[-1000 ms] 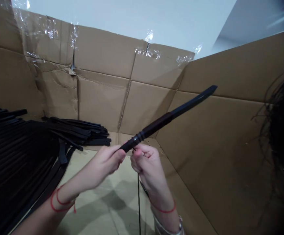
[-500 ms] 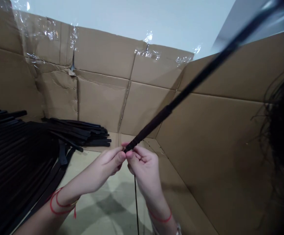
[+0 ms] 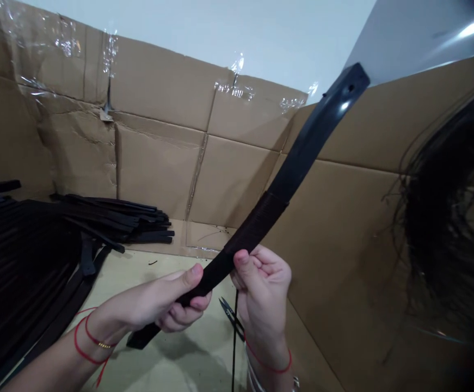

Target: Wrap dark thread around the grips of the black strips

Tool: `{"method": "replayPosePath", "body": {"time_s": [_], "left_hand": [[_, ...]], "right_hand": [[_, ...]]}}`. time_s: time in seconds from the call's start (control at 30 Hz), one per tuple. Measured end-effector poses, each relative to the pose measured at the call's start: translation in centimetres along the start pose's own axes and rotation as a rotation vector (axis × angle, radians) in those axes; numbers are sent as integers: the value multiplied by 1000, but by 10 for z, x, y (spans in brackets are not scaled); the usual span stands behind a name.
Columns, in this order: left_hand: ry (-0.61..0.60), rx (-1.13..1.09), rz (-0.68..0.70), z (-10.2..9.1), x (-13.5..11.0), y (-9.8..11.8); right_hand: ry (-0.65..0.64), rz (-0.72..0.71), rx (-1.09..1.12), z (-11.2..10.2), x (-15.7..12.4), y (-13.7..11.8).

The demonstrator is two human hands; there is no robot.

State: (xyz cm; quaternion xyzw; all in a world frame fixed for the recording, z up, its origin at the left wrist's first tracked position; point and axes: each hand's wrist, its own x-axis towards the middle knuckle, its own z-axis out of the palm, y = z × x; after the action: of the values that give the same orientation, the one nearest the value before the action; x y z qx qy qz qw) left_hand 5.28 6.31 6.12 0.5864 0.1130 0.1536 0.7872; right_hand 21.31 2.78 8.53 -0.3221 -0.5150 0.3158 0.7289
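Note:
A long, curved black strip [image 3: 307, 149] with a small hole near its far end slants up to the right. Dark brown cord is wound tightly around its middle as a wrapping [image 3: 257, 222]. My left hand [image 3: 167, 299] is closed around the strip's lower part, thumb on top. At the lower end of the wrapping, my right hand [image 3: 261, 283] pinches the cord against the strip's edge; its fingertips are partly hidden. The loose cord [image 3: 234, 354] hangs down from this hand. Behind it, thread snips [image 3: 231, 317] lie on the pale table, partly covered by my wrist.
Many black strips [image 3: 24, 261] lie piled at the left, with a smaller bundle [image 3: 114, 218] behind them. Cardboard walls [image 3: 159, 158] with clear tape surround the pale tabletop [image 3: 179, 359]. At the right hangs a thick hank of dark strands [image 3: 428, 218].
The strip has turned from edge-on to show its broad face. My left hand has shifted down-left along it, and my right hand has moved right. The snips have come into view.

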Motion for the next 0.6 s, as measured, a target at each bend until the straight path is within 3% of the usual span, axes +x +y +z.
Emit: {"method": "replayPosePath", "body": {"time_s": [0.17, 0.33, 0.4, 0.6], "left_hand": [[28, 84, 37, -14, -3, 4], [383, 290, 407, -11, -9, 10], [449, 319, 482, -5, -13, 10], [351, 193, 407, 2, -21, 7]], "right_hand": [[-40, 25, -22, 10, 0, 3], [-196, 129, -3, 33, -5, 7], [-240, 169, -1, 38, -8, 7], [-380, 334, 67, 39, -19, 3]]}}
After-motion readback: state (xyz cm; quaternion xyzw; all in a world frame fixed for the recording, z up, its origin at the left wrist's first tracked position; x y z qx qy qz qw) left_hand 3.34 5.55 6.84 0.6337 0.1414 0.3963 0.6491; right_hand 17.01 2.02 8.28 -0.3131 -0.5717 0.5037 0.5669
